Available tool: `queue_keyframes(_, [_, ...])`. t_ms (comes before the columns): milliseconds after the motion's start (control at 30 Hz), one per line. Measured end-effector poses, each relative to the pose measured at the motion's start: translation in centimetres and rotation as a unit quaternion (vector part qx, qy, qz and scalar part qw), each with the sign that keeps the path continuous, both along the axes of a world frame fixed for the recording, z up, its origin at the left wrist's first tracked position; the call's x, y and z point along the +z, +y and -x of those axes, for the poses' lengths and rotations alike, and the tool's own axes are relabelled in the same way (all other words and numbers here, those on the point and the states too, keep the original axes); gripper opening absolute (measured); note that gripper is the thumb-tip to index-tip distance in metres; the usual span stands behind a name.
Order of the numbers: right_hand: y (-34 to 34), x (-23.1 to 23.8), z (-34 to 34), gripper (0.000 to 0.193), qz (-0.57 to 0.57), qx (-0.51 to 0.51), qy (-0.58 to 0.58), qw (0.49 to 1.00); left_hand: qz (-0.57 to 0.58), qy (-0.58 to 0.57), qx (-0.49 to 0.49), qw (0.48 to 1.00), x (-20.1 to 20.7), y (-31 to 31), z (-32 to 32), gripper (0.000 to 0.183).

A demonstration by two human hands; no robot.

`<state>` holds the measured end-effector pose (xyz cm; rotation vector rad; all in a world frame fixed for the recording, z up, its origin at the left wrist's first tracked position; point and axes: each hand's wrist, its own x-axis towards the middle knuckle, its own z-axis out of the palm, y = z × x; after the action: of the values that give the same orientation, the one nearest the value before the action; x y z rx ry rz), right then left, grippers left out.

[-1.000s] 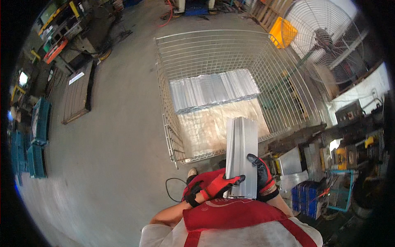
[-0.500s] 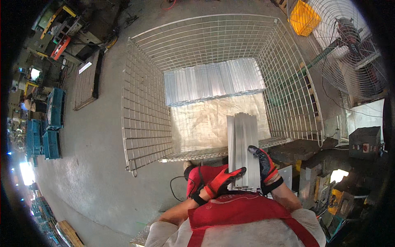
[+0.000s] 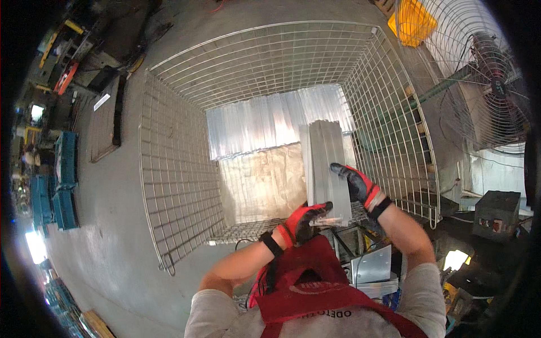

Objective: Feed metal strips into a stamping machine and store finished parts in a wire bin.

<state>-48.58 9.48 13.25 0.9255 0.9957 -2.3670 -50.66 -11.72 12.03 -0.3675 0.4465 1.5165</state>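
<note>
A wire cage [image 3: 180, 158] spreads across the middle of the scene, its near side just beyond the person. At the far right stands a large fan [image 3: 490, 67], outside the cage. On the cage floor, a row of metal strips [image 3: 270, 121] fills the far part; a pale liner [image 3: 259, 186] shows on the near side of it.

The held bundle of metal profiles [image 3: 324, 152] is over the near right part of the cage, between the two hands. Its long axis runs near to far, the far end angled slightly left and pointing at the right part of the row, whose strips also run roughly near to far. That far end overlaps the row in view; whether they touch cannot be told.

The left hand [image 3: 304, 221], in a red and black glove, grasps the bundle's near left corner, thumb across the top. The right hand [image 3: 358, 183], gloved alike, grips the right long side, thumb on the upper face. Most of the bundle's length reaches beyond the left fingers, and the right hand is nearer the row. The fingers beneath are hidden.
</note>
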Motion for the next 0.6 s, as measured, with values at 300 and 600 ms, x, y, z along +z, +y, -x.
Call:
queue_keyframes(300, [4.2, -14.2, 12.9, 0.037, -0.083, -0.036, 0.069, 0.994, 0.054, 0.070, 0.051, 0.995, -15.0, 5.1, 12.4, 0.032])
queue_keyframes(600, [4.9, -29.3, 15.6, 0.026, -0.044, -0.157, 0.018, 0.986, 0.122, 0.370, 0.012, 0.921, -32.2, 5.9, 16.6, 0.036])
